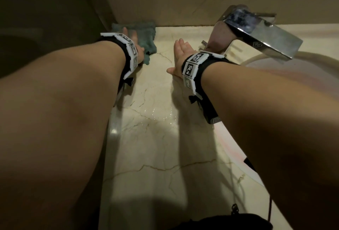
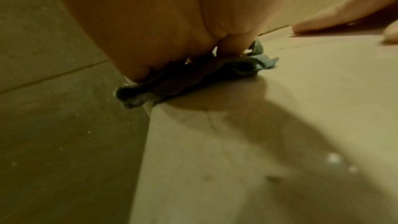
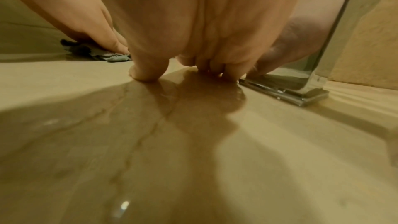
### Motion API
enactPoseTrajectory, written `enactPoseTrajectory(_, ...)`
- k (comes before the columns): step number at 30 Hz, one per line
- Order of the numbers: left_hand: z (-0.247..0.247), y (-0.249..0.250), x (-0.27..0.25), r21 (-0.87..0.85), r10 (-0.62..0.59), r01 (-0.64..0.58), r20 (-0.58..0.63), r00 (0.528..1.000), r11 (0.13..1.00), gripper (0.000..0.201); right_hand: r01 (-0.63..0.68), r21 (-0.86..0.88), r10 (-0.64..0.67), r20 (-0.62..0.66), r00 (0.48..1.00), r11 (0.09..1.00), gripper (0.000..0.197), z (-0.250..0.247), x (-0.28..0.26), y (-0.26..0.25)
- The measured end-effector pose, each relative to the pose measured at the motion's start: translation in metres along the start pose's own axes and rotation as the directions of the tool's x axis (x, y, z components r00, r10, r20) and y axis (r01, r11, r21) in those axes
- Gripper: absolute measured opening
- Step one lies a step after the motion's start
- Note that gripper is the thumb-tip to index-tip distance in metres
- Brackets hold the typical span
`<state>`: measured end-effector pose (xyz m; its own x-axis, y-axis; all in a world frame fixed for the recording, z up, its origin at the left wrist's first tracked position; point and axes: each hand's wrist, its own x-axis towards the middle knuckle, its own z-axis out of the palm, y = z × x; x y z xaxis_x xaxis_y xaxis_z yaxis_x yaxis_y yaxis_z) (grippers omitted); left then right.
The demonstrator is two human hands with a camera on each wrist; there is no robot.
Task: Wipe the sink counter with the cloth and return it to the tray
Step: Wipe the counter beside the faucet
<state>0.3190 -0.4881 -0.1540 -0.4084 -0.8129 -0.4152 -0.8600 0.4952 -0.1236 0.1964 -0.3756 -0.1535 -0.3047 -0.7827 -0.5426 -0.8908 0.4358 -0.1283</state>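
Cloth under our left hand, in the far left corner.

We press our left hand [image 1: 134, 43] flat, fingers straight, on the blue-green cloth [image 1: 145, 35], which lies against the back wall at the left edge of the sink counter [image 1: 156, 138]. Our right hand [image 1: 180, 56] rests flat and holds nothing, near the faucet [image 1: 256, 33]. Wet drops [image 1: 161, 115] lie nearer to us, so we think the left hand should pull the cloth back. We see no tray.
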Motion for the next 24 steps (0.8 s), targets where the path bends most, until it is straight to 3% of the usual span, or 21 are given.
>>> enactPoseTrajectory(5,0.006,0.017,-0.009,-0.003,0.137,-0.137,-0.003,0.991,0.991,0.065,-0.003,0.037,0.003,-0.008,1.000,0.999,0.094,0.000,-0.002,0.000)
enactPoseTrajectory(9,0.006,0.031,-0.017,0.073,0.150,-0.156,0.082,0.985,0.985,0.066,-0.006,0.030,0.007,-0.017,1.000,1.000,0.095,-0.001,-0.004,-0.002)
enactPoseTrajectory(12,0.005,0.033,-0.023,0.052,0.162,-0.166,0.076,0.984,0.985,0.063,-0.012,0.027,0.013,-0.024,1.000,1.000,0.096,-0.001,-0.002,-0.002)
enactPoseTrajectory(24,0.020,-0.002,-0.048,-0.045,-0.028,0.031,0.067,0.997,0.999,0.065,-0.009,-0.049,0.009,-0.017,1.000,0.999,0.096,0.002,0.005,0.001)
